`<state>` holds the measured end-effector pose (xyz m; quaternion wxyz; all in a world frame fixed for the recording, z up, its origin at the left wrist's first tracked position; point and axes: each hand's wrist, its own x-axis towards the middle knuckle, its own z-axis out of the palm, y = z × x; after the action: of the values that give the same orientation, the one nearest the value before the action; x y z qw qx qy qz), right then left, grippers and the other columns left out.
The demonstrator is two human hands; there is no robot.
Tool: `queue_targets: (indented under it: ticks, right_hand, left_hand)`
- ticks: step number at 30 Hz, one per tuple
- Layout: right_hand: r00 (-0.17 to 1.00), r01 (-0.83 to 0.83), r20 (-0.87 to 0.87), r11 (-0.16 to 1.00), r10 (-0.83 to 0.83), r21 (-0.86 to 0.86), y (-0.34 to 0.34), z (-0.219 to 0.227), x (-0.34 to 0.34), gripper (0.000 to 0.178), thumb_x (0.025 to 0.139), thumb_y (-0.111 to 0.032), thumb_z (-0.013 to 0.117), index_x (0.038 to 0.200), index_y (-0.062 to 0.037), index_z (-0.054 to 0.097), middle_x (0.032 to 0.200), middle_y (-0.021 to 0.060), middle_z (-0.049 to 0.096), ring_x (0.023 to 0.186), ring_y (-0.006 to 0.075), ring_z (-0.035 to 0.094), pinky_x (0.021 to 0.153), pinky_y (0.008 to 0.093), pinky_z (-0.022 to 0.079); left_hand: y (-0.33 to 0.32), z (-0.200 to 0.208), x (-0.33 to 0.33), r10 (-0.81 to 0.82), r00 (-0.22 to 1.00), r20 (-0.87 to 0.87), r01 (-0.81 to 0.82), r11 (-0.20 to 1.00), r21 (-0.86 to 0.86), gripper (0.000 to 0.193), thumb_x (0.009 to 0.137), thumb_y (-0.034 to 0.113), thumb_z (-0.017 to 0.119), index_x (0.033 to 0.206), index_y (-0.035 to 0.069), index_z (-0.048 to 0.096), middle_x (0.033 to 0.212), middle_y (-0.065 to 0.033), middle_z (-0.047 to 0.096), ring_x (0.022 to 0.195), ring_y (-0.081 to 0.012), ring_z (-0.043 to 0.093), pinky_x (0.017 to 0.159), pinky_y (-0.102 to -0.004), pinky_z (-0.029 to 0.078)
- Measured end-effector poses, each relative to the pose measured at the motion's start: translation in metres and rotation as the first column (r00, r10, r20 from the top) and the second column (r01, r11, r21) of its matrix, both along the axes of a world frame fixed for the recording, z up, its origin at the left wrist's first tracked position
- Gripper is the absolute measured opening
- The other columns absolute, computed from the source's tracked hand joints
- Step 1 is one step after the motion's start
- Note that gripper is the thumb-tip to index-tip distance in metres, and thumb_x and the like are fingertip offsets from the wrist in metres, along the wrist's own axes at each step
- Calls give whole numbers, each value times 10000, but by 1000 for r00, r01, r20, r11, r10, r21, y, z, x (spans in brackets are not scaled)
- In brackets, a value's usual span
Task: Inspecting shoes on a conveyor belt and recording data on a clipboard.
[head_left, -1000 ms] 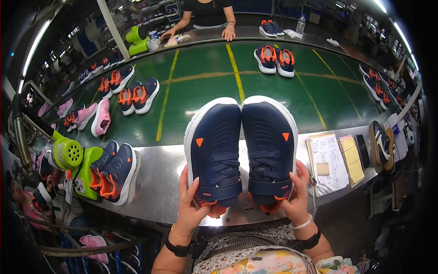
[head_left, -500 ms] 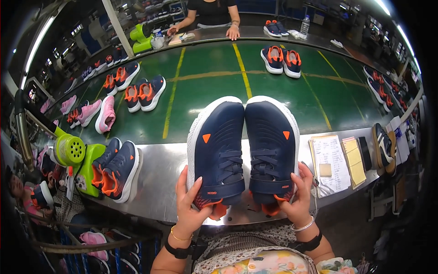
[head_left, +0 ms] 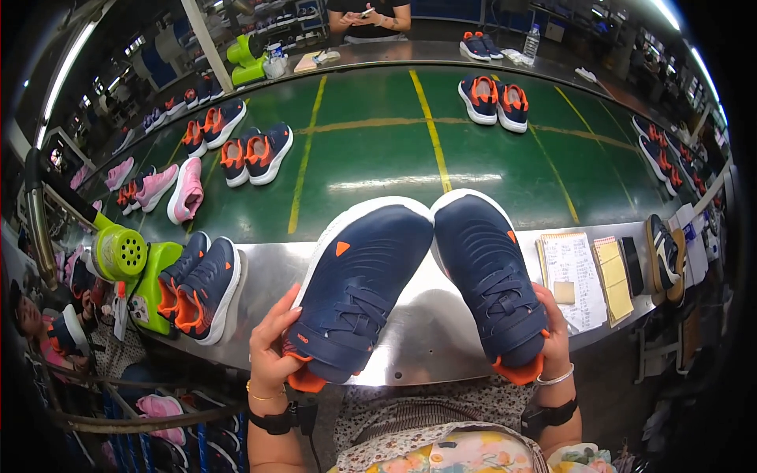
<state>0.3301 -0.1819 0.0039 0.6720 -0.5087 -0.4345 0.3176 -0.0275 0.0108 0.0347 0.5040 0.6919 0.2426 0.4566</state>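
Note:
Two navy sneakers with white soles and orange linings are held up over the metal bench edge, toes touching and heels spread apart. My left hand [head_left: 274,344] grips the left sneaker [head_left: 364,272] by its heel end, thumb along the side. Around the heel of the right sneaker [head_left: 481,268] my right hand [head_left: 554,335] is closed. Both uppers face me, with crossed elastic laces and a strap near each collar. Part of each palm is hidden behind the shoes.
Another navy pair [head_left: 206,288] stands by a green machine [head_left: 134,268] on the left. Right of me lie a written sheet [head_left: 572,276], a yellow notepad [head_left: 613,276] and a dark shoe [head_left: 665,256]. Across the green conveyor [head_left: 378,150], carrying several shoes, a person [head_left: 369,20] holds a phone.
My hands have moved apart and lower, tilting the sneakers so the toes meet and heels spread. Across the conveyor, the person's hands left the bench and now hold a phone.

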Motion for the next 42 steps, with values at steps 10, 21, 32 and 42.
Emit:
queue_targets:
  ticks: [10, 21, 32, 42]
  right_hand:
    - [990, -132, -50, 991, 131, -9, -19, 9, 12, 547, 655, -69, 726, 1181, -108, 582, 1249, 186, 467, 1161, 286, 489, 967, 376, 417]
    - [977, -150, 152, 989, 149, 1, -23, 17, 15, 576, 593, -87, 731, 1153, -135, 604, 1295, 189, 415, 1218, 333, 429, 1034, 429, 318]
    - [749, 119, 661, 992, -54, -53, -21, 39, -6, 597, 513, -98, 701, 1104, -155, 631, 1288, 195, 406, 1180, 358, 433, 999, 429, 338]
    - [808, 231, 588, 903, 30, -362, 21, 39, -35, 461, 843, -270, 624, 1215, -24, 504, 1235, 184, 452, 1041, 286, 498, 892, 346, 407]
  left_hand:
    - [9, 23, -35, -80, 987, -140, 73, 996, -52, 535, 546, 60, 716, 1076, 43, 641, 1262, -263, 519, 1120, -340, 538, 951, -367, 388]
    - [13, 23, -43, -139, 980, -142, 130, 989, -72, 572, 536, 79, 730, 1099, 43, 633, 1276, -273, 501, 1167, -354, 509, 960, -353, 388]
    - [-3, 20, -18, 50, 973, -227, -38, 998, 60, 518, 585, 71, 716, 1096, 58, 633, 1293, -264, 480, 1173, -364, 507, 959, -396, 403]
    - [-41, 13, 57, 284, 709, -646, -100, 947, 307, 599, 758, 227, 682, 1271, 6, 466, 1356, -200, 399, 1137, -314, 480, 959, -387, 381]
